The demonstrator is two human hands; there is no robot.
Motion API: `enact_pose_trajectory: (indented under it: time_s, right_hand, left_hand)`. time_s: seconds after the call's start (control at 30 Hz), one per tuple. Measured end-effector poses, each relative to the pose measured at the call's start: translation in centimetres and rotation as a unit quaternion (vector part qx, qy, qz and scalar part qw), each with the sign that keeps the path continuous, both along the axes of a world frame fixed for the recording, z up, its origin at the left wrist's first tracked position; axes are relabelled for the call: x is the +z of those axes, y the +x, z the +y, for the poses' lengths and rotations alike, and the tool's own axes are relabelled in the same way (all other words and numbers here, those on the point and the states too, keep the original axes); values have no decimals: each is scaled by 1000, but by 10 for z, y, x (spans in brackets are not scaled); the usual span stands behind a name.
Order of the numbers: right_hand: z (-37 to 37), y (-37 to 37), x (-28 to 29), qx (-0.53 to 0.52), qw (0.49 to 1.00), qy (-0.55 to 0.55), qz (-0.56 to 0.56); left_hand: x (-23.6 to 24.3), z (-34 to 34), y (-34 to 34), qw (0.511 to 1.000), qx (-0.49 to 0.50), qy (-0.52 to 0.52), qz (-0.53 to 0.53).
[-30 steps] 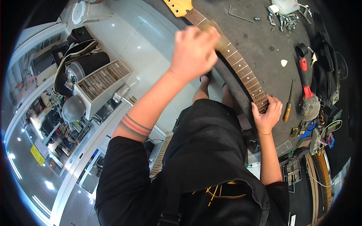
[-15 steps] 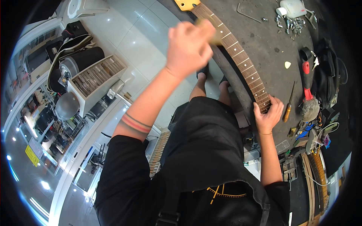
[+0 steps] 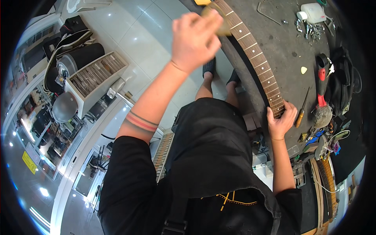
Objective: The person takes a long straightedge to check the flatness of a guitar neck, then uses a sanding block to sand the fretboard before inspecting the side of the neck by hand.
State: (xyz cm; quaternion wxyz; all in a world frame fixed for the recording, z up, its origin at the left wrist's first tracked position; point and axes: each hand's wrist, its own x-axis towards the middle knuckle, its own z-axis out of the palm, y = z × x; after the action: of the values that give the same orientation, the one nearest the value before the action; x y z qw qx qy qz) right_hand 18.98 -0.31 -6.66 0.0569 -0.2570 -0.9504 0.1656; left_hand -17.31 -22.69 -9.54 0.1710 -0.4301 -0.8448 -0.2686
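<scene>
A guitar neck with a brown fretboard, pale dots and metal frets lies along the near edge of the dark workbench. Its yellow headstock is mostly cut off by the top of the picture. My left hand is closed on a yellowish-brown pad, blurred at its edges, beside the headstock end of the fretboard; whether the pad touches the wood I cannot tell. At the other end, my right hand grips the neck, thumb on the near side and fingers across the far side.
On the bench lie a hex key, a pick, a wooden-handled pointed tool and a red-and-black brush. A white bottle stands near loose metal hardware. Left on the floor side is a box of wooden pieces.
The whole view has shifted a little, so the bench things sit further right and lower, and less of the headstock shows. My left hand keeps the pad; my right hand stays on the neck.
</scene>
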Motion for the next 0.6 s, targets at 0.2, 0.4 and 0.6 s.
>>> enact_pose_trajectory:
  time_s: [0.2,0.4,0.6]
  right_hand:
    - [0,1,1,3,1000,5,-10]
    - [1,1,-3,9,1000,12,-10]
    - [4,2,-7,23,1000,19,-6]
  left_hand:
    - [-3,-3,-7,1000,-12,-10,-5]
    - [-5,-2,13,993,-100,26,-48]
    - [-4,2,32,993,-105,33,-45]
